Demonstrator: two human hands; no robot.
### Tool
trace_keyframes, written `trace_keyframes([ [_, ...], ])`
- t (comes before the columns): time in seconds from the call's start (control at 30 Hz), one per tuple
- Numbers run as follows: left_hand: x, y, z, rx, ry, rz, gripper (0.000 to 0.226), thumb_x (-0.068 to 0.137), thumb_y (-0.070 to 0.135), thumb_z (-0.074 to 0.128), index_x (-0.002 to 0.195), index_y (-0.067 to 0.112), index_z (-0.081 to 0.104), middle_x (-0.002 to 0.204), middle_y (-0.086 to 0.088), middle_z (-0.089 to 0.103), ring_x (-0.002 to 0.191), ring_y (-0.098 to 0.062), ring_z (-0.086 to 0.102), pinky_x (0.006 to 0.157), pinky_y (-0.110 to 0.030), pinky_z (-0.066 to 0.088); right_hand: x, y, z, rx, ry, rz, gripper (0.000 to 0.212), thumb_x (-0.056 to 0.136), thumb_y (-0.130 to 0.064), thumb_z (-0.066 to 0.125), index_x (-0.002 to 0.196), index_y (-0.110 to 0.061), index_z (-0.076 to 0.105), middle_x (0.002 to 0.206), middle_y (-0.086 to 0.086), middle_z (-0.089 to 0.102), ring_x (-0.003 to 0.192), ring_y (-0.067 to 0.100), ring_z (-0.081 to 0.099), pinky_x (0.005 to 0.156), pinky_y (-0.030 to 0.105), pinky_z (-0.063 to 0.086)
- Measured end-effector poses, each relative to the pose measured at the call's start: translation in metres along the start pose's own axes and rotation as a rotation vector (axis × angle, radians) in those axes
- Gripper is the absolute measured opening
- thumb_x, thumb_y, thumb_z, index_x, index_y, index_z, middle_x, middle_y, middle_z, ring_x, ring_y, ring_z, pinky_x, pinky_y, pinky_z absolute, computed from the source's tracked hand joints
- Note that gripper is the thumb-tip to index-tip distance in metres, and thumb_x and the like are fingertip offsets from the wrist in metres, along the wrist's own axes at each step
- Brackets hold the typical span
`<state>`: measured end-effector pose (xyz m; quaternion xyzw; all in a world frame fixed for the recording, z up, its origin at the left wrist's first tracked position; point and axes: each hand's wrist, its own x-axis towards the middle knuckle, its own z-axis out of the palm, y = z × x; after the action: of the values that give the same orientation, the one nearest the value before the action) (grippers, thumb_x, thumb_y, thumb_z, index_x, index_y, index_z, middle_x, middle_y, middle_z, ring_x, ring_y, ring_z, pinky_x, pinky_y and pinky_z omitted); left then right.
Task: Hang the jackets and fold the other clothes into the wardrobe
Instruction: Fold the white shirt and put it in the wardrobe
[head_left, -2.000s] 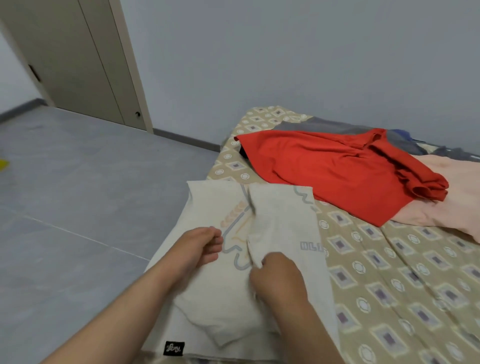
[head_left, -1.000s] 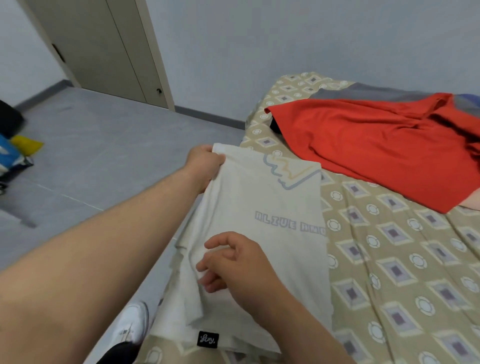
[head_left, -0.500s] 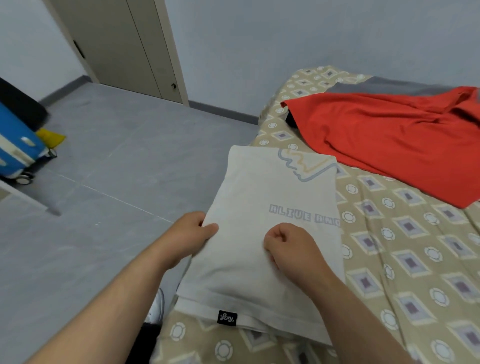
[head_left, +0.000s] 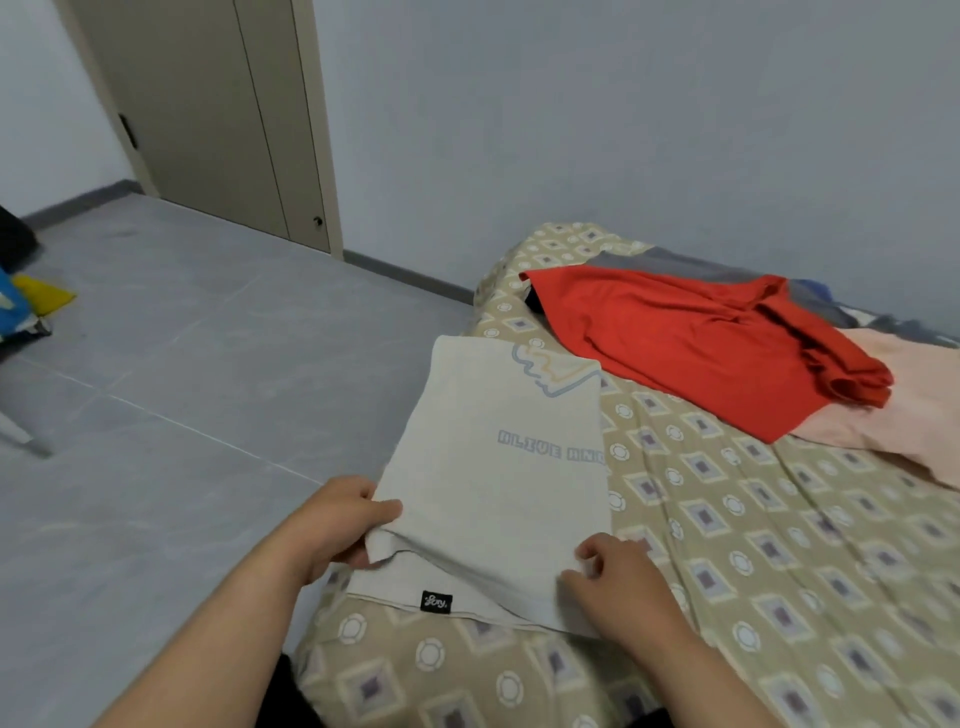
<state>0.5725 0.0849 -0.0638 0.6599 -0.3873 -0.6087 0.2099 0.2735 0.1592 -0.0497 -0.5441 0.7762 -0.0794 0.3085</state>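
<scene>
A cream T-shirt (head_left: 498, 467) with pale blue lettering lies folded into a long strip at the left edge of the bed (head_left: 779, 571). My left hand (head_left: 337, 525) pinches its near left corner, thumb on top, and lifts that layer a little. My right hand (head_left: 608, 571) grips the near right corner with curled fingers. A small black label sits on the hem between my hands. Farther up the bed a red garment (head_left: 675, 338) lies spread, with a peach garment (head_left: 893, 410) to its right.
Grey clothing (head_left: 691, 265) lies behind the red garment against the wall. Grey tiled floor (head_left: 182, 389) stretches left of the bed. A beige door (head_left: 218, 114) stands at the far left. A blue and yellow object (head_left: 26, 306) sits at the left edge.
My left hand came back from the shirt's far corner to its near left corner. My right hand moved from the middle of the cloth to the near right corner. The near edge is now lifted.
</scene>
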Motion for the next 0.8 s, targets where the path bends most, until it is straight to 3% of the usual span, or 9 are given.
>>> trace_keyframes([
  [0.1,-0.004,-0.003,-0.003,-0.218,-0.040,-0.223,0.017,0.093,0.013,0.063,0.078,0.007,0.061,0.050,-0.004,0.052,0.033,-0.009,0.045,0.031,-0.013,0.034,-0.007,-0.001,-0.002,-0.029,-0.004,0.093,0.035,0.080,-0.034,0.059,0.109,-0.018,0.049,0.110,0.006,0.057,0.094,0.023,0.058,0.078,0.031,0.047],
  [0.17,-0.007,-0.011,-0.007,-0.079,-0.066,-0.289,0.023,0.092,0.023,0.066,0.074,0.012,0.056,0.047,0.000,0.042,0.033,-0.007,0.035,0.033,-0.010,0.024,-0.009,0.000,-0.004,0.010,-0.029,0.177,0.044,0.080,-0.031,0.057,0.118,-0.013,0.044,0.115,0.007,0.059,0.095,0.023,0.056,0.074,0.031,0.045],
  [0.23,-0.013,-0.021,-0.006,0.168,-0.005,-0.244,0.025,0.089,0.028,0.069,0.076,0.011,0.055,0.044,0.001,0.042,0.035,-0.010,0.033,0.037,-0.013,0.022,-0.007,0.002,-0.004,0.110,-0.048,0.263,0.052,0.083,-0.031,0.058,0.127,-0.008,0.040,0.119,0.008,0.059,0.096,0.023,0.055,0.073,0.029,0.043],
  [0.3,-0.014,-0.029,-0.004,0.206,0.126,-0.096,0.030,0.086,0.025,0.072,0.068,0.010,0.053,0.043,0.000,0.046,0.038,-0.015,0.039,0.043,-0.017,0.028,-0.006,0.000,-0.002,0.322,-0.053,0.326,0.048,0.085,-0.028,0.058,0.124,-0.003,0.045,0.111,0.009,0.060,0.094,0.026,0.058,0.068,0.029,0.045],
  [0.4,-0.015,-0.022,0.002,0.055,0.177,0.066,0.032,0.089,0.027,0.067,0.068,0.009,0.052,0.062,-0.008,0.057,0.056,-0.021,0.052,0.060,-0.028,0.042,0.002,0.002,0.004,0.492,-0.066,0.385,0.033,0.091,-0.025,0.055,0.114,-0.002,0.054,0.103,0.010,0.063,0.091,0.027,0.062,0.070,0.029,0.048],
  [0.5,-0.011,-0.017,0.008,-0.021,0.132,0.043,0.025,0.094,0.023,0.063,0.082,0.001,0.065,0.081,-0.012,0.071,0.072,-0.026,0.066,0.072,-0.033,0.052,0.013,0.008,0.011,0.538,-0.018,0.395,0.027,0.096,-0.017,0.052,0.116,0.001,0.055,0.109,0.016,0.064,0.097,0.033,0.062,0.080,0.034,0.051],
  [0.63,-0.012,-0.018,0.017,-0.084,0.092,-0.033,0.022,0.094,0.020,0.064,0.101,-0.001,0.066,0.094,-0.016,0.072,0.078,-0.026,0.068,0.061,-0.027,0.051,0.018,0.011,0.011,0.640,-0.031,0.456,0.009,0.094,-0.003,0.050,0.099,0.003,0.055,0.106,0.025,0.064,0.096,0.039,0.065,0.060,0.036,0.053],
  [0.73,-0.016,-0.022,0.020,-0.011,0.105,-0.046,0.030,0.096,0.020,0.059,0.115,-0.003,0.063,0.112,-0.019,0.069,0.100,-0.031,0.066,0.086,-0.036,0.054,0.016,0.011,0.010,0.624,-0.023,0.435,0.011,0.092,-0.002,0.050,0.097,0.006,0.055,0.105,0.028,0.064,0.097,0.042,0.065,0.057,0.034,0.045],
  [0.8,-0.020,-0.024,0.022,0.003,0.151,-0.053,0.033,0.100,0.017,0.051,0.123,-0.005,0.058,0.120,-0.020,0.064,0.109,-0.033,0.062,0.093,-0.037,0.049,0.013,0.008,0.007,0.650,-0.013,0.422,0.010,0.091,-0.002,0.048,0.096,0.004,0.054,0.099,0.026,0.063,0.086,0.038,0.063,0.053,0.033,0.043],
])
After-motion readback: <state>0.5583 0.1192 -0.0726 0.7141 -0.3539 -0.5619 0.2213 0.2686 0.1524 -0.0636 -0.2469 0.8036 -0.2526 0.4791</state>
